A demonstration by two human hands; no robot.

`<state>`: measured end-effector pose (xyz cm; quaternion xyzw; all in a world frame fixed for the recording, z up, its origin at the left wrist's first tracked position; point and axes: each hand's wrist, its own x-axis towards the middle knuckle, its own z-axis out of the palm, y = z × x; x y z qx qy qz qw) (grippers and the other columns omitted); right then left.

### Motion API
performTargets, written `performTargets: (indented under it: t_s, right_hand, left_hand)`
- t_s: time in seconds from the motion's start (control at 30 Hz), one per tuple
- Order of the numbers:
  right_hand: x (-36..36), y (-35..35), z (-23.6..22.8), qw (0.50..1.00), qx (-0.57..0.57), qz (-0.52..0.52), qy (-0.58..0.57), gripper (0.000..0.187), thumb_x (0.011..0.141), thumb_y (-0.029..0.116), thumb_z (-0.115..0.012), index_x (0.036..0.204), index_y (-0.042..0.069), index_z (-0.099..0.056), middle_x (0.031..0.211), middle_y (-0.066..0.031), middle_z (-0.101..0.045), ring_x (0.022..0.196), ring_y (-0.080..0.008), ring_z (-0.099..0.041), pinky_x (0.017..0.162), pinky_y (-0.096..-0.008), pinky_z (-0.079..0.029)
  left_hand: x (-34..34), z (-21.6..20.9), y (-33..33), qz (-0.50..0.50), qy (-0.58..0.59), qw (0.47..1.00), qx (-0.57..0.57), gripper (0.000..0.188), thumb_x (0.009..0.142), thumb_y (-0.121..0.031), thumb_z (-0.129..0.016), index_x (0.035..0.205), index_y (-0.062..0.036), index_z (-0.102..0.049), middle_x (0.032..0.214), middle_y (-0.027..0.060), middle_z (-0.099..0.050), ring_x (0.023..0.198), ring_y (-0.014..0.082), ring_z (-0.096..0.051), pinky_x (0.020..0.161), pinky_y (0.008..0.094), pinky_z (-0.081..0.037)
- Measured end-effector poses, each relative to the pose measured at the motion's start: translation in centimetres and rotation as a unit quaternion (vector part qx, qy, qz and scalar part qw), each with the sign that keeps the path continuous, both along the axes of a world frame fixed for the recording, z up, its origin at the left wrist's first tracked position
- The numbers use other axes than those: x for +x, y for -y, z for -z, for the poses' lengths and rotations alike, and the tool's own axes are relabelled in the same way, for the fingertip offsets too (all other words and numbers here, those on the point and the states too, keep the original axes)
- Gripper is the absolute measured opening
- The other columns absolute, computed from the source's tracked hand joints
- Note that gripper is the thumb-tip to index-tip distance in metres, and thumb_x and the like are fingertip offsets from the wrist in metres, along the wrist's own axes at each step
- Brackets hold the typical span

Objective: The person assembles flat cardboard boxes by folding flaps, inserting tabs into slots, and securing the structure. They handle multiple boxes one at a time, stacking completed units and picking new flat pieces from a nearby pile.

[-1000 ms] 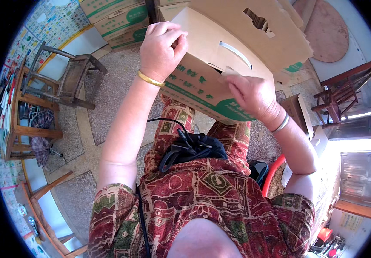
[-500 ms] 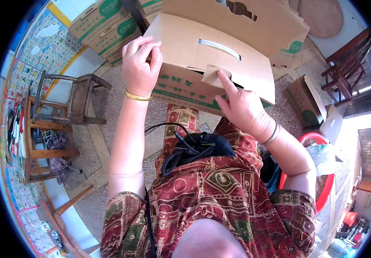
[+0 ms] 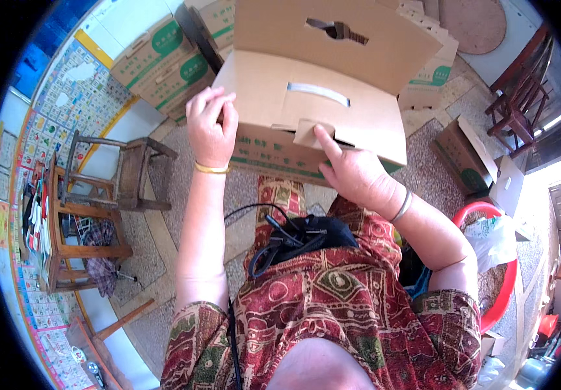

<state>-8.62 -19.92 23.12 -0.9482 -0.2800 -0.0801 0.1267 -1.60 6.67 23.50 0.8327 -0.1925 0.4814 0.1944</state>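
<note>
A brown cardboard box [image 3: 254, 88] with green print on its front lies before me, above my knees. A pale strap handle [image 3: 322, 91] arches from its top panel, and behind that a wide flap [image 3: 274, 42] with a cut-out slot stands raised. My left hand [image 3: 212, 129], fingers curled in, is at the box's left corner; whatever it may grip is hidden. With the index finger stretched out, my right hand [image 3: 358, 181] presses on a small cardboard tab [image 3: 307, 134] at the front edge. Its thumb is apart from that finger, near the front wall.
Stacked printed cartons [image 3: 157, 55] stand at the far left, and another open carton [image 3: 466, 153] at the right. A wooden chair [image 3: 134, 172] is to my left. On my right are a red round rim [image 3: 508, 296] and a white plastic bag [image 3: 492, 240]. A black pouch with cables [image 3: 309, 237] rests on my lap.
The whole view has shifted, so the box and hands appear lower and more of the raised flap shows. My right index finger stays on the tab; my left hand keeps to the corner.
</note>
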Motion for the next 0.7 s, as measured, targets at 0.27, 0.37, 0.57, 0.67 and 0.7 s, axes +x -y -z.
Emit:
performTargets:
  t_s: [0.27,0.37,0.57,0.67,0.7]
  right_hand:
    - [11.2,5.3,-10.2,0.895,0.148,0.023,0.420,0.052,0.071,0.007,-0.067,0.122,0.011,-0.054,0.116,-0.0149,-0.056,0.108,-0.0356,-0.052,0.093,-0.0439,-0.044]
    - [14.8,7.1,-12.1,0.927,0.139,0.130,0.324,0.058,0.078,0.018,-0.066,0.133,0.012,-0.046,0.129,-0.0148,-0.050,0.115,-0.0332,-0.051,0.095,-0.0416,-0.043]
    - [14.9,7.5,-13.2,0.966,0.133,0.119,0.187,0.038,0.080,0.019,-0.067,0.114,0.005,-0.060,0.095,-0.0135,-0.066,0.088,-0.0271,-0.064,0.080,-0.0348,-0.050]
    - [11.7,7.1,-13.4,0.993,0.109,-0.008,0.045,0.032,0.078,0.022,-0.066,0.105,0.005,-0.064,0.089,-0.0145,-0.065,0.084,-0.0339,-0.062,0.078,-0.0379,-0.050]
    - [10.6,6.7,-11.7,0.986,0.109,-0.074,0.102,0.026,0.078,0.021,-0.066,0.097,0.004,-0.066,0.087,-0.0126,-0.064,0.079,-0.0323,-0.061,0.072,-0.0351,-0.051]
  left_hand:
    - [-1.1,0.3,-0.6,-0.009,-0.009,1.000,-0.020,0.013,0.078,-0.008,-0.060,0.088,-0.0059,-0.068,0.099,0.0114,-0.063,0.097,0.0319,-0.058,0.087,0.0405,-0.046]
    - [-1.1,0.0,0.0,0.000,-0.014,0.999,-0.033,0.012,0.078,-0.008,-0.060,0.088,-0.0061,-0.068,0.099,0.0112,-0.062,0.098,0.0318,-0.057,0.087,0.0408,-0.046]
    - [-0.7,0.4,-0.3,-0.002,0.001,1.000,-0.015,0.011,0.079,-0.007,-0.059,0.087,-0.0050,-0.066,0.097,0.0123,-0.062,0.096,0.0324,-0.057,0.086,0.0410,-0.046]
    - [-0.1,0.8,-0.9,-0.003,0.002,1.000,-0.025,0.010,0.079,-0.007,-0.059,0.086,-0.0051,-0.067,0.095,0.0126,-0.062,0.091,0.0313,-0.056,0.082,0.0399,-0.046]
    - [-0.1,0.9,-0.9,-0.003,0.004,1.000,-0.019,0.010,0.078,-0.008,-0.059,0.086,-0.0044,-0.066,0.095,0.0126,-0.062,0.091,0.0313,-0.056,0.081,0.0397,-0.046]
